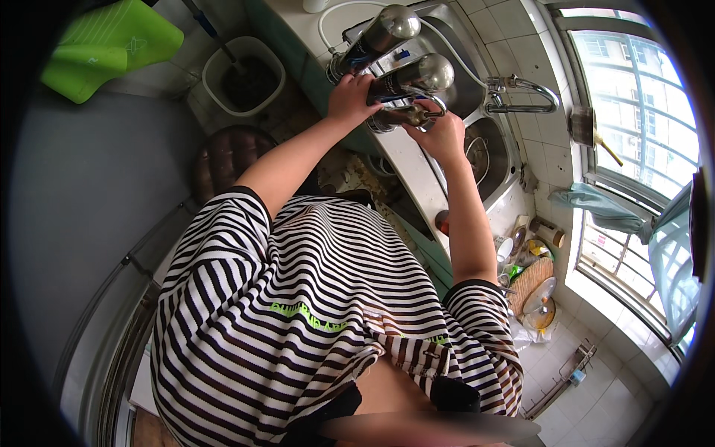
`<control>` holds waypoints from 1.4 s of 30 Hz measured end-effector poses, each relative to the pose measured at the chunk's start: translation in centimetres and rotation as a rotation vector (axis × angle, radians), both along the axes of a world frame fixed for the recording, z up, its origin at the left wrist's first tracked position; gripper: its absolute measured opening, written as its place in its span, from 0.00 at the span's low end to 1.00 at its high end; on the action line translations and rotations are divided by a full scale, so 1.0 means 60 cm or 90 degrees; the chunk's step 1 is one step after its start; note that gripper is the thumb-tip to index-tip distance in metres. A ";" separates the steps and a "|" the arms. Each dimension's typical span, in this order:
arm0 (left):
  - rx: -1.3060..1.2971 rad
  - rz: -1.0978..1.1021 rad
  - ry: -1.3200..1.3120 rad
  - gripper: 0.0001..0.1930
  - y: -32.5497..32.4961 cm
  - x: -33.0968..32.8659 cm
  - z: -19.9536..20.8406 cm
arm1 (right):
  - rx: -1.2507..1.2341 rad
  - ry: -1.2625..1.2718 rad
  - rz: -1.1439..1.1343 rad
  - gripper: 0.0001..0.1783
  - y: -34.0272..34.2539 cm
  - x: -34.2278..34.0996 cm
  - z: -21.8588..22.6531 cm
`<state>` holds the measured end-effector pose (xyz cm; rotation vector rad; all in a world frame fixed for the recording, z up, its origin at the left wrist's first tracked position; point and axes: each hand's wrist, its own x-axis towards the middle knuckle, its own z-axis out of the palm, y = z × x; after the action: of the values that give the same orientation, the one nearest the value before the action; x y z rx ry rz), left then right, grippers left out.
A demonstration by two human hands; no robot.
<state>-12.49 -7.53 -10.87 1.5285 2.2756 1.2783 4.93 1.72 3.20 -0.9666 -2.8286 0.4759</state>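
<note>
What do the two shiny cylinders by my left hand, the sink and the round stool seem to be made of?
The nearer cylinder and the farther one: polished metal, perhaps stainless steel, given the bright reflections on their domed ends. The sink: probably stainless steel, grey with metallic glints. The stool: brown, tufted, faintly glossy cover, leather or vinyl; can't tell which.
</note>
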 end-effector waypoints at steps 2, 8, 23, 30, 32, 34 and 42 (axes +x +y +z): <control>0.000 0.000 0.001 0.32 0.001 0.000 -0.001 | 0.005 0.002 -0.006 0.28 -0.001 -0.001 0.002; 0.003 0.000 0.005 0.32 0.000 0.000 0.000 | -0.014 -0.014 -0.018 0.29 -0.002 -0.006 0.013; -0.017 -0.008 0.010 0.31 0.000 -0.002 0.005 | -0.001 0.000 -0.044 0.31 -0.003 -0.004 -0.004; -0.011 0.001 0.012 0.29 0.002 0.000 0.004 | -0.056 0.119 0.083 0.30 0.007 0.004 -0.003; -0.013 0.004 0.012 0.29 0.000 -0.001 0.006 | -0.078 0.086 0.065 0.30 0.009 0.002 -0.004; -0.014 0.006 0.012 0.29 0.000 0.000 0.008 | -0.082 0.032 0.027 0.30 0.007 0.001 0.000; -0.008 0.005 -0.002 0.29 0.000 0.000 0.006 | -0.005 0.040 -0.066 0.32 -0.010 -0.005 -0.007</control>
<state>-12.47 -7.53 -10.50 1.5145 2.2851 1.2640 4.65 1.09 2.76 -1.0741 -2.7079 0.4956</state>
